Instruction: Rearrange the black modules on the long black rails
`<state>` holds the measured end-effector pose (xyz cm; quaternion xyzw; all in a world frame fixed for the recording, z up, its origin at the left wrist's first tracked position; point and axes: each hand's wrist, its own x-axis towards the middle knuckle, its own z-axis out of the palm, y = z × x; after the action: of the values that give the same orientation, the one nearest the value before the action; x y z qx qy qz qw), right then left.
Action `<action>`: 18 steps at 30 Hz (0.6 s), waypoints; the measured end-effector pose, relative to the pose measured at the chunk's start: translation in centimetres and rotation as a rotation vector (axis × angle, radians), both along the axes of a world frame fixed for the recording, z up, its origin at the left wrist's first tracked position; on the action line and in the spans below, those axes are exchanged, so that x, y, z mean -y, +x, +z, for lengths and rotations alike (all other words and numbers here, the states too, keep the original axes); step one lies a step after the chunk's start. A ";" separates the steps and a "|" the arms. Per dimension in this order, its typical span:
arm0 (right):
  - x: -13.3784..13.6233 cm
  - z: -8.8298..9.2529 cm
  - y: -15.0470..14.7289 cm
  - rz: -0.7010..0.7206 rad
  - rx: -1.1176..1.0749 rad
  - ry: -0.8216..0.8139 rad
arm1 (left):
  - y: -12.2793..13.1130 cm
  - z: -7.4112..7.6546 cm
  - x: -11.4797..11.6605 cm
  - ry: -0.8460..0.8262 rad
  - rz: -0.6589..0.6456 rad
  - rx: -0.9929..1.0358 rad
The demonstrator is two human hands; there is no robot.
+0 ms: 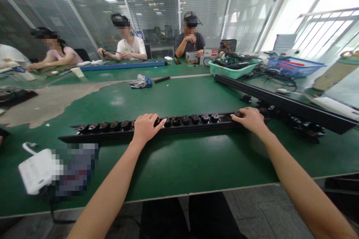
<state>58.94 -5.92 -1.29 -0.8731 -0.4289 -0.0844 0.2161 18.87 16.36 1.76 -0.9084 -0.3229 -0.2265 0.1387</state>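
A long black channel-shaped rail (pixel 179 130) lies across the green table in front of me, with a row of small black socket-like modules (pixel 185 120) set along it. My left hand (pixel 146 129) is closed over the rail left of its middle, thumb pointing right along the modules. Near the right end, my right hand (pixel 250 118) is closed with thumb and fingertips on a dark module (pixel 238 114). A gap in the row separates that module from the others. My right fingers partly hide it, so I cannot tell how it sits in the rail.
Another black rail (pixel 280 101) lies slantwise on the right, with loose black modules (pixel 305 124) beside it. Behind it are a green basket (pixel 232 69) of cables and a blue basket (pixel 297 68). A white box (pixel 40 170) sits front left. Several people work across the table (pixel 179 164).
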 end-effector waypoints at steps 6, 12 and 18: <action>0.1 -0.1 0.7 0.014 0.001 0.025 | -0.1 -0.1 -0.1 0.008 0.001 -0.003; 0.4 -0.3 1.4 0.046 0.002 0.026 | 0.0 0.1 0.1 -0.015 -0.004 0.005; 0.7 -0.4 2.6 0.106 0.059 -0.021 | 0.0 0.1 0.1 -0.016 -0.001 0.009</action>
<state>61.53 -6.65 -1.69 -0.8485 -0.4814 -0.0940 0.1986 18.83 16.30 1.85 -0.9086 -0.3250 -0.2280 0.1297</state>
